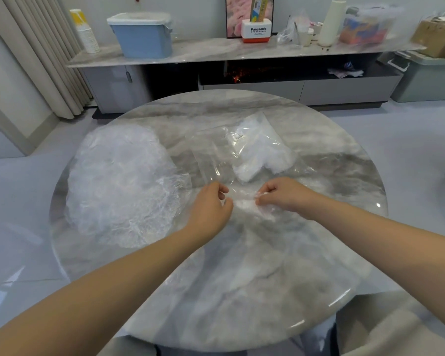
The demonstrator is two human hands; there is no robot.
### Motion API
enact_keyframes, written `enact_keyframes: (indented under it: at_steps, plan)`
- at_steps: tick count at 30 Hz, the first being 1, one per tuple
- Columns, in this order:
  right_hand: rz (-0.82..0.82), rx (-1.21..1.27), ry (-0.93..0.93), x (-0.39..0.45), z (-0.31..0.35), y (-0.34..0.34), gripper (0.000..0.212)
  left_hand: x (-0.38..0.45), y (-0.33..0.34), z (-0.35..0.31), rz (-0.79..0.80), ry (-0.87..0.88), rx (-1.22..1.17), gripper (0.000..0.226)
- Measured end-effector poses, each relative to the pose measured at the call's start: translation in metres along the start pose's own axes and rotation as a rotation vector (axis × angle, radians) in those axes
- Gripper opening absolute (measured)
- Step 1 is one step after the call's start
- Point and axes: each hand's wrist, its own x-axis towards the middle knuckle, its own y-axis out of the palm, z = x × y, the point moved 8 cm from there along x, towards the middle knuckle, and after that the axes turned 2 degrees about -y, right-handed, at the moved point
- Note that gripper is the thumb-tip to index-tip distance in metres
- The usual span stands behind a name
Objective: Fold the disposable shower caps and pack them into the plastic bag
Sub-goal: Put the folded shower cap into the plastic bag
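Note:
A clear shower cap [244,205] lies bunched on the round marble table [242,291] between my hands. My left hand [211,204] pinches its left end with curled fingers. My right hand [285,195] pinches its right end. Just beyond them lies the clear plastic bag [216,152] with a small label, and folded white caps [261,152] show through its right half. A loose heap of unfolded transparent caps [123,181] covers the table's left side.
Behind the table stands a low marble-topped cabinet [216,51] carrying a blue lidded bin [143,34], stacked paper cups [85,30], a white and red box [257,30] and other clutter. A curtain [44,55] hangs at the left. A grey-green crate [427,78] sits at the right.

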Motion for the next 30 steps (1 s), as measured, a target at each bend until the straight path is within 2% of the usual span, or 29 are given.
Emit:
enact_keyframes:
  at_steps: [3,6,9,12,15,20,23,26,30]
  plan:
    - [0.012,-0.036,0.095,0.006,-0.019,-0.011,0.011,0.013,0.009,0.001,-0.006,0.125,0.297,0.036]
    - [0.026,-0.050,0.181,0.010,-0.036,-0.012,0.013,0.024,0.021,0.002,-0.007,0.166,0.489,0.051]
    - [0.033,0.007,0.238,0.017,-0.049,-0.009,0.017,0.035,0.033,0.004,-0.005,0.174,0.609,0.047]
    - [0.054,0.142,0.258,0.021,-0.054,-0.003,0.005,0.040,0.038,0.000,-0.039,0.222,0.612,0.028]
    - [-0.005,0.376,0.266,0.023,-0.052,0.000,0.007,0.040,0.034,-0.003,-0.105,0.251,0.493,0.021]
    - [-0.262,0.828,0.263,0.038,-0.049,-0.011,0.033,0.038,0.032,-0.001,-0.125,0.252,0.399,0.018]
    - [-0.353,0.934,0.231,0.052,-0.054,-0.016,0.043,0.034,0.039,0.001,-0.096,0.265,0.374,0.017]
    - [-0.470,0.770,0.145,0.063,-0.057,-0.026,0.035,0.032,0.042,0.001,-0.094,0.282,0.373,0.016]
    - [-0.547,0.239,-0.021,0.073,-0.046,-0.039,0.029,0.033,0.043,0.002,-0.092,0.289,0.405,0.016]
